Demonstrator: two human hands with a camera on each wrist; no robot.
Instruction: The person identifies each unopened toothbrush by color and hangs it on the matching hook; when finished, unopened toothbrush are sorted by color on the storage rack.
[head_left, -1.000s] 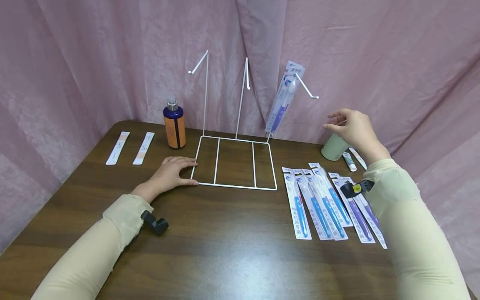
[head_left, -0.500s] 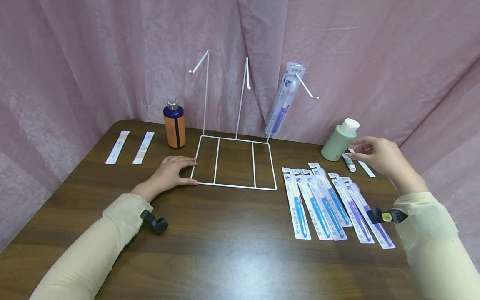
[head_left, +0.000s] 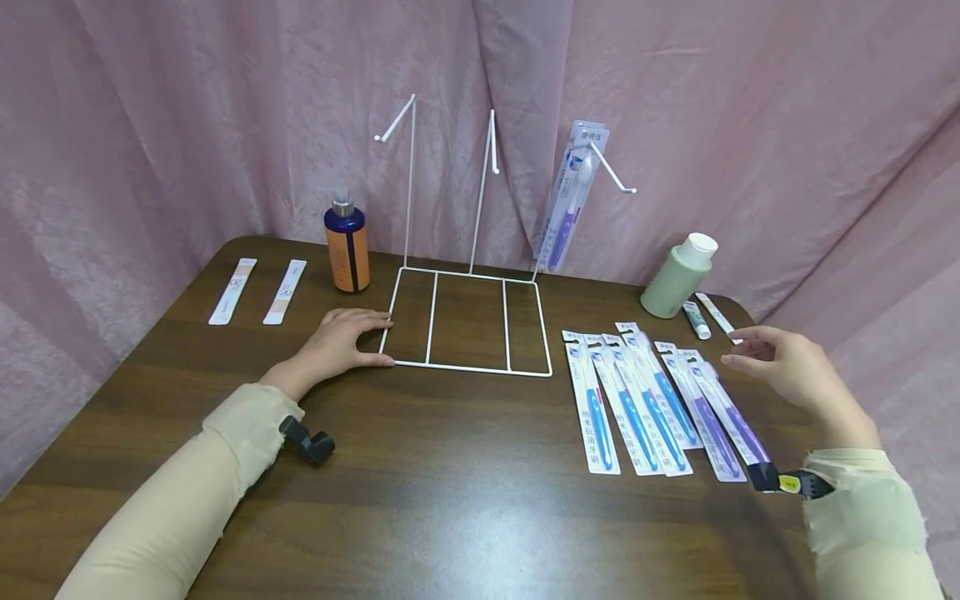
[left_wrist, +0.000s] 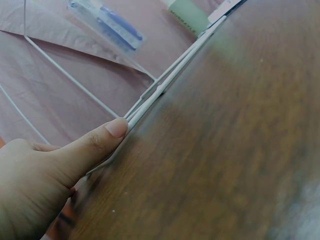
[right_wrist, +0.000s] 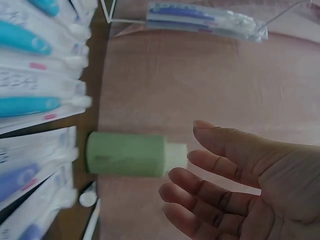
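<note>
The left hand (head_left: 333, 346) rests at the front left corner of a white wire display rack (head_left: 471, 367), its thumb and fingers apart, the thumb on the corner and the fingertips on the left rail. The rack stands on a dark brown wooden bench (head_left: 375, 483) before a pink velvety curtain (head_left: 300, 108). Purple-handled toothbrushes in clear-and-white packs (head_left: 572, 200) hang, overlapping, from its right hook.

The right hand (head_left: 795, 362) hangs in the air over the bench's right side, fingers loosely bent and the thumb apart from them. Just left of it lie two packaged purple toothbrushes (head_left: 711, 425), and beyond those a fan of packaged blue toothbrushes (head_left: 626, 406), all with their hanging holes toward the curtain.

Behind the packs stands a pale green bottle with a white cap (head_left: 675, 279), with a small white-and-teal tube (head_left: 696, 319) and a slim white strip (head_left: 717, 315) lying beside it. An orange and dark blue bottle (head_left: 347, 250) stands left of the rack; two slim white-and-peach sachets (head_left: 285, 292) lie farther left, side by side
</note>
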